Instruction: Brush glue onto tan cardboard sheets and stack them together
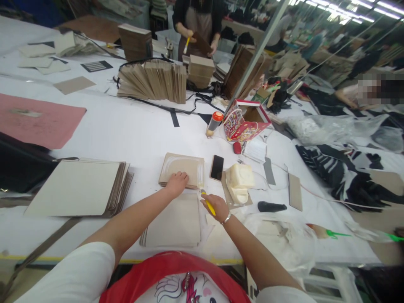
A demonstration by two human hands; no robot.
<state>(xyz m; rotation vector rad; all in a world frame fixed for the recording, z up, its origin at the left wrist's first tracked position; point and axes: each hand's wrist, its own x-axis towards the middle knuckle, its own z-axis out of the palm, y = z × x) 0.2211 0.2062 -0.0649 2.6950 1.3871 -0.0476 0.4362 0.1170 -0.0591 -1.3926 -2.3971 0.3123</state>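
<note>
A small stack of beige panels lies before me. A whitish wet-looking line runs along the top panel's back and right edges. On its front part rests my left hand, fingers bent slightly, tips pressing the surface and not wrapped round anything. My right hand is closed around a brush with a yellow handle. The brush tip is at the panel's front right corner. Nearer to me, a second stack of pale panels lies below my hands.
A phone and a cream-coloured block-like container stand to the right. Large pale boards are piled at left. Farther back are a red patterned bag, a bottle and fanned panels. Across the table another person holds a brush.
</note>
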